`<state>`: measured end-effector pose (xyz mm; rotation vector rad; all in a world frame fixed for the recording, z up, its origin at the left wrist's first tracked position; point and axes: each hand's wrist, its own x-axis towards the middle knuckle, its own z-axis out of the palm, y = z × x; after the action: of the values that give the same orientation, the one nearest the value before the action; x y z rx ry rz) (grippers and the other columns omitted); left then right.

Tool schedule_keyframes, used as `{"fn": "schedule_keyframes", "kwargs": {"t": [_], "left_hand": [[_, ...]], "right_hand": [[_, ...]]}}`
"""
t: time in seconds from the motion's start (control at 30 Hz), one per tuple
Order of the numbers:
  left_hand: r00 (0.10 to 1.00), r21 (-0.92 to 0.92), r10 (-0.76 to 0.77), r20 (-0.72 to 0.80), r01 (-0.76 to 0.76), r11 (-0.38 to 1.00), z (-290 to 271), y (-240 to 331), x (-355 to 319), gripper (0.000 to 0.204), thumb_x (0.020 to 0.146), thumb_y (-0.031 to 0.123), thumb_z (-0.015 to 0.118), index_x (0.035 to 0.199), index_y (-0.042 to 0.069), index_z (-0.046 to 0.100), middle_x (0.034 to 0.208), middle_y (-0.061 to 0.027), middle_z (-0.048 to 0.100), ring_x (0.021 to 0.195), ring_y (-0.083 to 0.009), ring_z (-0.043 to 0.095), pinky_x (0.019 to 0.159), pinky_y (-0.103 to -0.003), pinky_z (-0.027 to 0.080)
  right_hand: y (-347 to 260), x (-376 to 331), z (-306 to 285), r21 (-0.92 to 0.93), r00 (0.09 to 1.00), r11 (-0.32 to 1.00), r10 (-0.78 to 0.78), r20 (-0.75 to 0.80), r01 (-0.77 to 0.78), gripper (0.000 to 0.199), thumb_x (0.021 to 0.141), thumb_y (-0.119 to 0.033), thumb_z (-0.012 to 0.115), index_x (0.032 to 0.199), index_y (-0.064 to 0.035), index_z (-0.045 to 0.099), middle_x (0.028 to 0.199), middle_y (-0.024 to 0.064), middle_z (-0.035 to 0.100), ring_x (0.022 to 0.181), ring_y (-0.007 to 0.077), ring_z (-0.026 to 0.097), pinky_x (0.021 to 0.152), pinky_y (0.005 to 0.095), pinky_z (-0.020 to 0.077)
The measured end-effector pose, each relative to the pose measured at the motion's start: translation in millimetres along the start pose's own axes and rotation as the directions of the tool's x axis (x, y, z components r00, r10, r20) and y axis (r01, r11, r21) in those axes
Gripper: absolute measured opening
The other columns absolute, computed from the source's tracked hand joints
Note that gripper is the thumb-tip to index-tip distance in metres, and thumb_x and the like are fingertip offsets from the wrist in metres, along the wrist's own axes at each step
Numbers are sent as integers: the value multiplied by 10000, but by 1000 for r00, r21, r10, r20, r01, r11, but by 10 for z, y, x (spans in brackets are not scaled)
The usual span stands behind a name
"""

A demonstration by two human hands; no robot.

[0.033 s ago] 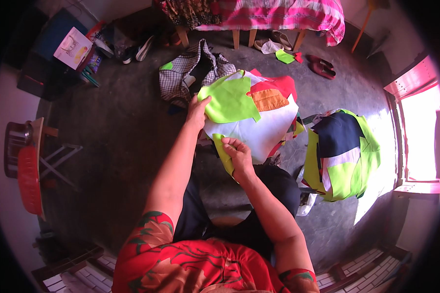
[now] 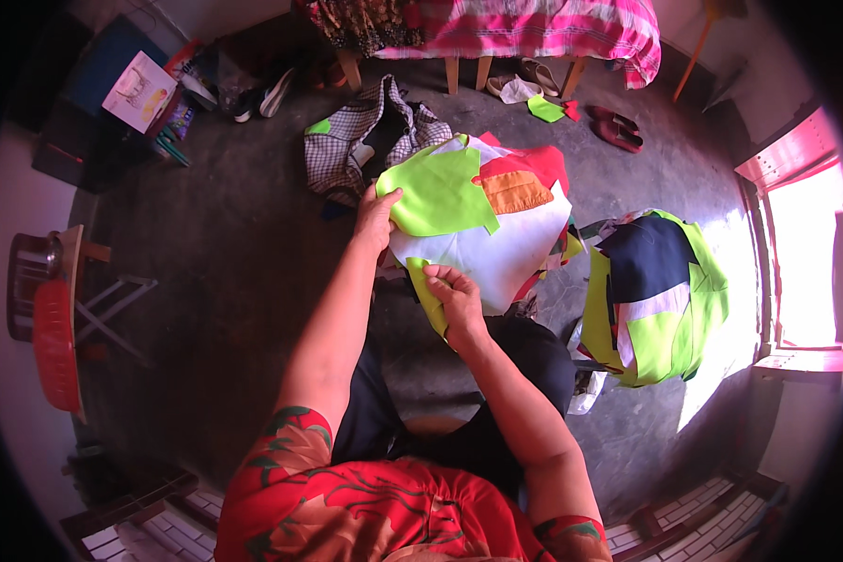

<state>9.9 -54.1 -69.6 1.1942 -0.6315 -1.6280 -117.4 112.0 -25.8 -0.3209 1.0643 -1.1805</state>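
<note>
A pile of fabric pieces rises in front of my knees, with a large white piece [image 2: 487, 258] across its top. Over that white cloth lies a lime-green fabric piece [image 2: 436, 195], and my left hand [image 2: 377, 217] grips its left edge, thumb on top and fingers underneath. My right hand [image 2: 455, 298] pinches a narrower lime-green fabric strip [image 2: 423, 292] at the near edge of the pile. Behind the green piece, an orange gathered scrap [image 2: 517, 192] rests against red cloth [image 2: 545, 163]. What supports the pile is hidden.
To the right stands a second heap of lime, navy and white fabric [image 2: 656, 281]. Checked cloth [image 2: 332, 159] lies on the floor beyond my left hand. Dark red shoes [image 2: 616, 129] and a small green scrap [image 2: 544, 109] are farther back. A red plastic basket [image 2: 56, 345] stands at left.
</note>
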Motion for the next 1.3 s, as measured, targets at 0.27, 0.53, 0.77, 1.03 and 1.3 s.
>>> {"fn": "schedule_keyframes", "kwargs": {"t": [0.27,0.53,0.77,1.03,1.3], "left_hand": [[994,385,72,-86,-34,922,-82,205,-270,564,823,26,577,1331,41,332,1055,-121,583,765,-148,605,551,-250,506],[934,494,218,285,-338,802,-9,309,-885,331,883,203,593,1159,31,536,1034,-39,595,912,-108,559,781,-247,449],[813,262,-37,581,-145,954,203,297,-1325,533,792,291,712,1208,26,511,1166,-52,549,1128,-150,477,978,-295,342],[714,16,-203,670,260,966,167,165,-1011,653,774,343,728,1262,21,437,1146,-75,559,1081,-129,517,949,-275,386],[754,-101,-186,629,317,943,192,-52,-925,600,796,132,695,1313,51,401,1177,-76,559,1108,-183,529,973,-325,408]], "right_hand": [[-79,34,-21,111,992,986,-122,-5,122,118,877,-20,543,984,-39,590,850,32,598,698,110,538,622,243,450],[-364,91,-89,388,973,902,-225,48,190,265,910,-81,498,1172,-120,509,1002,83,612,831,177,614,697,300,526],[-436,22,-29,416,951,901,-225,212,120,346,940,-172,464,1265,-56,433,1144,96,551,977,195,573,850,336,479],[-492,82,-98,404,966,908,-192,172,109,405,943,-263,450,1291,-60,414,1170,85,543,1039,215,548,894,361,453],[-494,104,-147,526,967,849,-165,195,39,494,954,-365,410,1349,-70,377,1260,128,508,1130,264,508,972,403,392]]}}
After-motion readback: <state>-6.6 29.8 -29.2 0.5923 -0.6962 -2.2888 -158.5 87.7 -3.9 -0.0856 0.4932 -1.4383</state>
